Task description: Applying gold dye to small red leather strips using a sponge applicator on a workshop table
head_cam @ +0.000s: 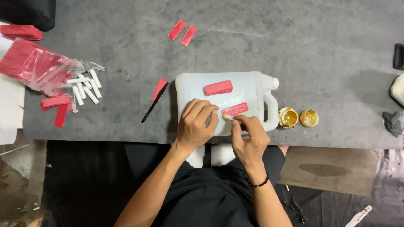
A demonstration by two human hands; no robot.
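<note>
A white plastic jug point(246, 90) lies flat on the grey table point(294, 50) in front of me. Two red flat pieces rest on its side: one red piece point(218, 87) higher up and one red piece point(235, 109) nearer me. My left hand point(195, 124) rests on the jug, its fingertips next to the near red piece. My right hand point(249, 136) pinches a small white stick point(227, 117) whose tip touches the near red piece's left end.
A small open pot point(288, 117) of yellow paste and its lid point(309, 118) sit right of the jug. A black pen point(154, 103) and a red piece point(159, 88) lie left of it. Far left are white tubes point(86, 87) and a plastic bag point(35, 67) of red pieces.
</note>
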